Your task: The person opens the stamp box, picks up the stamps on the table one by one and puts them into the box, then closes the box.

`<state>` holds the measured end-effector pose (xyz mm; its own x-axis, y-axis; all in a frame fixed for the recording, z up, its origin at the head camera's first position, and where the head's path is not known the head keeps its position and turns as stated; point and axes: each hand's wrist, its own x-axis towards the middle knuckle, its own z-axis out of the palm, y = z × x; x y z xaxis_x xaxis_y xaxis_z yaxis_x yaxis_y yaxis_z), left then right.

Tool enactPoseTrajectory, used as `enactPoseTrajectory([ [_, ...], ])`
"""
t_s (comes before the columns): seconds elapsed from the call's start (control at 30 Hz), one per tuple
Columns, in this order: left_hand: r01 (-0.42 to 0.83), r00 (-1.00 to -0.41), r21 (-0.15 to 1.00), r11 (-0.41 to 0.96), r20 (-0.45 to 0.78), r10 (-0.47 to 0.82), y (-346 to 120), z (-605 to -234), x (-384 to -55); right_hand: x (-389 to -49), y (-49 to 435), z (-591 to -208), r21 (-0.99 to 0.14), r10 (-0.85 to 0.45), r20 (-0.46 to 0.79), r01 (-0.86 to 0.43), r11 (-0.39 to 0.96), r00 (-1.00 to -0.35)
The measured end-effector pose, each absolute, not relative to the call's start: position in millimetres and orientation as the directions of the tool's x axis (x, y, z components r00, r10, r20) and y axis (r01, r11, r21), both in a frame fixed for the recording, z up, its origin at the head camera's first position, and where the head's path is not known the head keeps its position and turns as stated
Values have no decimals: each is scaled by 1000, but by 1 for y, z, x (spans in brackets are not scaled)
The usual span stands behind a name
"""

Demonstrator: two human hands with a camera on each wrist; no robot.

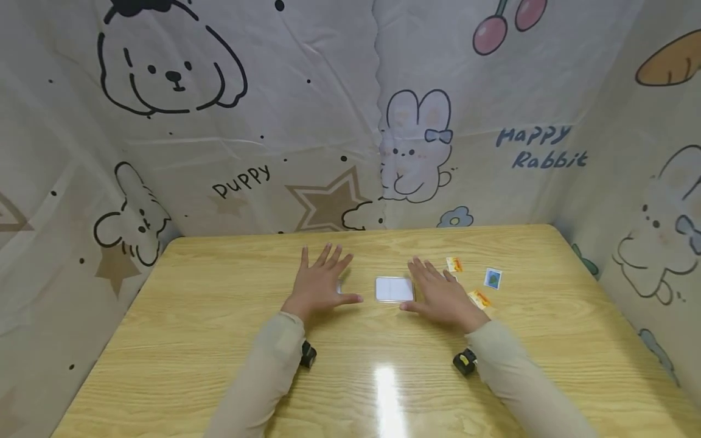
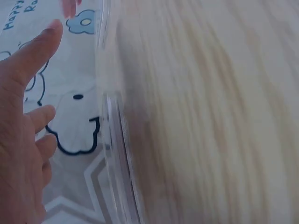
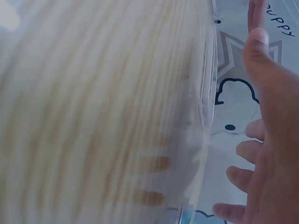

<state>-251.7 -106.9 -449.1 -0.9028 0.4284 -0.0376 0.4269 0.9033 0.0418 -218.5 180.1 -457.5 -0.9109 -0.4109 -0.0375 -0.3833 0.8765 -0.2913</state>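
Two beige sleeves (image 1: 266, 371) reached in from the near side, with two small black devices (image 1: 308, 354) by the cuffs, all nearer the camera than a white rectangle (image 1: 393, 289). Both hands were well apart. To the rectangle's left, the left hand (image 1: 320, 287) had its fingers straight and spread, thumb pointing toward it. Just to its right, the right hand (image 1: 440, 296) had its fingers extended, thumb by the near right corner; whether that thumb touched it, I could not tell. Neither hand gripped anything.

One white rectangle lay in full view between them on one wood-grained table (image 1: 191, 316). It looked blank, wider than deep, with rounded corners and a thin, darker outline. Left of it, a sliver of one pale thing (image 1: 339, 287) showed behind the left hand, too covered to identify.

Right of the rectangle were at least three small printed pieces: one blue-and-green piece (image 1: 493, 278), farthest from it, and two orange-and-white pieces (image 1: 454, 264), one partly behind the right wrist. Beyond the rectangle hung a pale printed cloth (image 1: 328, 121).
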Motion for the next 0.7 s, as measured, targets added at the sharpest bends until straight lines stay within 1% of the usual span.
enactPoseTrajectory([
  [0.27,459,-885,73,886,-50,463,-85,-451,-250,-224,172,-461,-292,-432,-30,-406,866,-901],
  [0.4,480,-874,51,876,-65,482,-77,-453,-253,-228,170,-461,-268,-442,-43,-415,869,-896],
  [0.57,490,-864,35,871,-115,491,-71,-455,-259,-232,169,-461,-259,-439,-60,-411,874,-896],
  [0.7,502,-852,53,864,-144,504,-66,-458,-261,-232,169,-460,-268,-444,-66,-412,871,-894],
])
